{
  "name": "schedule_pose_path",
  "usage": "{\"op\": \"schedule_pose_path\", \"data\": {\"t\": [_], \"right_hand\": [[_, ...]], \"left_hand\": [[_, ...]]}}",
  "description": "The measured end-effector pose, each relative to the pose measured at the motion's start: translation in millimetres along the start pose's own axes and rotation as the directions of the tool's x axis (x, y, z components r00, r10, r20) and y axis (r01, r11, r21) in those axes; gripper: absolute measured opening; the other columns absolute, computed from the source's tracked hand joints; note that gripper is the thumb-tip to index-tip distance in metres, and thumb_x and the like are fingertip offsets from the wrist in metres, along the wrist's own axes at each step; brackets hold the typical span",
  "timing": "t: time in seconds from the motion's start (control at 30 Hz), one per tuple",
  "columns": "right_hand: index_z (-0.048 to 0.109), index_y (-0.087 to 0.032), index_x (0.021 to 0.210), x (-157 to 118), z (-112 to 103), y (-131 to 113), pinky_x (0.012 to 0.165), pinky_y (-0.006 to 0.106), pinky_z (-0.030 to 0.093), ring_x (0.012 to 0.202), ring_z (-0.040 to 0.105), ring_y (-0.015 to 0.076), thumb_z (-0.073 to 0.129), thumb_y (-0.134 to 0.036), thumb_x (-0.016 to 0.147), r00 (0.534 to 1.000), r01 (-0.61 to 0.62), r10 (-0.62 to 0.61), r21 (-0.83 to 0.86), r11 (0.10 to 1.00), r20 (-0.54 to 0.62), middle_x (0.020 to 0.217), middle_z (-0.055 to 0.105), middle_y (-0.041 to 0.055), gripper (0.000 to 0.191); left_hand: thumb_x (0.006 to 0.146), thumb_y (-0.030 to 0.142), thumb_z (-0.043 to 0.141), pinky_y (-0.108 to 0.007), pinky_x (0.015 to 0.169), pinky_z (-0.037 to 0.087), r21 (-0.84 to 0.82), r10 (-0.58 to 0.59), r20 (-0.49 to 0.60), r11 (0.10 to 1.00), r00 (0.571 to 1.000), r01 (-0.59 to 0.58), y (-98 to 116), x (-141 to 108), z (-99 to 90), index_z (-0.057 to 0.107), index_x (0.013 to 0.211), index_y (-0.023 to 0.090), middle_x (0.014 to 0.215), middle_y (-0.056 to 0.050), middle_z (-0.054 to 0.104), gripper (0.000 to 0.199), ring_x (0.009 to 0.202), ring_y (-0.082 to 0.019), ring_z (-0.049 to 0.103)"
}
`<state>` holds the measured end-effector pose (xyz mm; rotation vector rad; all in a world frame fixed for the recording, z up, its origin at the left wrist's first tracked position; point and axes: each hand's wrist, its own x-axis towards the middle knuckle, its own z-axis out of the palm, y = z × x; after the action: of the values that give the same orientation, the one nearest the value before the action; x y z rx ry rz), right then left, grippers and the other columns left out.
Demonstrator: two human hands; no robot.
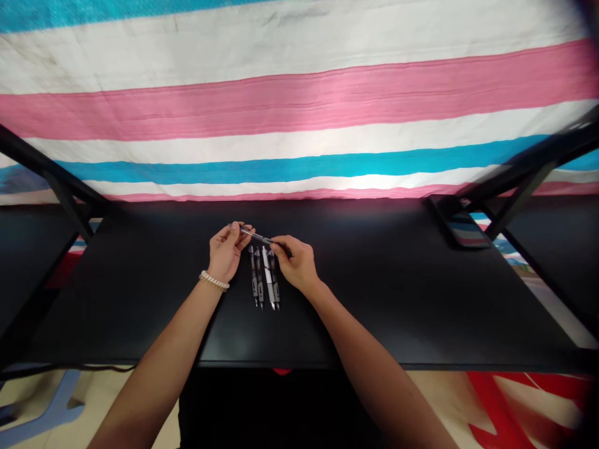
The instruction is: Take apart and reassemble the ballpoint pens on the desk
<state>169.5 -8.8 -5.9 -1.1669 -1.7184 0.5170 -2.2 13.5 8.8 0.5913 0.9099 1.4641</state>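
Between my two hands a slim pen [256,236] with a clear barrel is held up, slanting down to the right. My left hand [226,251], with a pale beaded bracelet at the wrist, pinches one end between thumb and fingers. The other end sits in the fingertips of my right hand [296,260], which partly hide its dark grip. Just below, several pens lie side by side on the black table, tips toward me. One is a white pen [268,274]; the others, such as the dark pen [254,274], have clear and grey barrels.
The black table [384,293] spans the view. A phone-like dark slab [458,221] lies at its far right. Black metal struts [519,181] rise at both sides, before a striped cloth [299,106]. Red stool legs [496,411] show below the table at right.
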Motion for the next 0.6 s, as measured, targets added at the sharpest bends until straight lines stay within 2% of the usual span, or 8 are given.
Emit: {"op": "schedule_pose_path", "data": {"t": [0.1,0.2,0.27,0.33,0.4,0.43,0.5,0.6], "right_hand": [[0.066,-0.020,0.080,-0.7,-1.1,0.9,0.056,0.026,0.041,0.054,0.056,0.0131,0.047,-0.034,0.098,0.999,-0.051,0.051,-0.054,0.997,-0.001,0.062,0.062,0.0005,0.030],[0.063,-0.020,0.071,-1.9,-1.4,-0.8,0.052,0.025,0.036,0.048,0.050,0.0118,0.042,-0.039,0.101,0.998,-0.063,0.065,-0.090,0.994,0.016,0.054,0.054,-0.0010,0.041],[0.065,-0.020,0.079,-2.8,-1.0,-2.5,0.053,0.025,0.038,0.051,0.053,0.0120,0.042,-0.039,0.100,0.998,-0.054,0.056,-0.074,0.996,0.034,0.058,0.058,-0.0004,0.037],[0.067,-0.021,0.098,-3.4,-0.1,-3.8,0.056,0.025,0.041,0.054,0.056,0.0125,0.047,-0.038,0.098,0.998,-0.050,0.051,-0.035,0.998,0.032,0.068,0.064,0.0010,0.026],[0.064,-0.022,0.113,-3.6,0.9,-4.2,0.059,0.025,0.044,0.058,0.059,0.0132,0.054,-0.037,0.094,0.999,-0.039,0.039,-0.007,0.999,0.026,0.082,0.069,0.0035,0.026],[0.064,-0.022,0.113,-3.6,1.3,-4.1,0.060,0.026,0.045,0.059,0.059,0.0136,0.056,-0.037,0.093,0.999,-0.032,0.032,-0.006,0.999,0.030,0.086,0.070,0.0043,0.026],[0.067,-0.022,0.103,-3.4,1.4,-3.8,0.060,0.026,0.045,0.059,0.059,0.0141,0.052,-0.036,0.095,0.998,-0.026,0.027,-0.029,0.999,0.055,0.081,0.070,0.0040,0.022],[0.069,-0.021,0.091,-3.1,0.2,-3.4,0.057,0.025,0.041,0.055,0.057,0.0135,0.045,-0.037,0.099,0.997,-0.030,0.036,-0.076,0.997,0.075,0.067,0.067,0.0021,0.030]], "left_hand": [[0.078,0.034,0.078,-0.027,0.084,0.056,-0.014,-0.032,0.075,0.999,0.997,0.034,1.3,-1.1,-0.2,0.069,0.089,0.016,0.092,-0.006,0.073,0.023,0.090,-0.017,0.072],[0.080,0.036,0.076,-0.028,0.086,0.056,-0.056,-0.056,0.120,0.996,0.991,0.063,2.5,-2.3,0.9,0.067,0.091,0.019,0.094,-0.003,0.072,0.022,0.094,-0.017,0.072],[0.080,0.036,0.075,-0.028,0.084,0.056,-0.075,-0.065,0.112,0.995,0.992,0.073,2.8,-2.9,1.9,0.067,0.090,0.019,0.093,-0.003,0.072,0.021,0.092,-0.016,0.072],[0.080,0.035,0.076,-0.027,0.082,0.057,-0.085,-0.064,0.089,0.994,0.994,0.072,2.7,-3.2,2.7,0.066,0.089,0.019,0.092,-0.002,0.072,0.021,0.090,-0.015,0.072],[0.079,0.034,0.076,-0.025,0.081,0.057,-0.092,-0.053,0.061,0.994,0.997,0.059,2.4,-3.1,3.2,0.066,0.088,0.018,0.091,-0.002,0.072,0.021,0.088,-0.015,0.072],[0.080,0.033,0.076,-0.025,0.081,0.056,-0.091,-0.049,0.050,0.994,0.998,0.053,2.2,-2.9,3.2,0.066,0.088,0.018,0.091,-0.002,0.073,0.020,0.088,-0.014,0.072],[0.080,0.033,0.075,-0.024,0.081,0.056,-0.085,-0.051,0.043,0.995,0.998,0.054,2.1,-2.7,3.1,0.066,0.088,0.018,0.090,-0.002,0.072,0.019,0.088,-0.014,0.072],[0.080,0.034,0.075,-0.025,0.082,0.056,-0.075,-0.069,0.065,0.994,0.996,0.073,2.6,-2.8,3.0,0.066,0.089,0.019,0.091,-0.002,0.072,0.020,0.088,-0.014,0.072]]}}
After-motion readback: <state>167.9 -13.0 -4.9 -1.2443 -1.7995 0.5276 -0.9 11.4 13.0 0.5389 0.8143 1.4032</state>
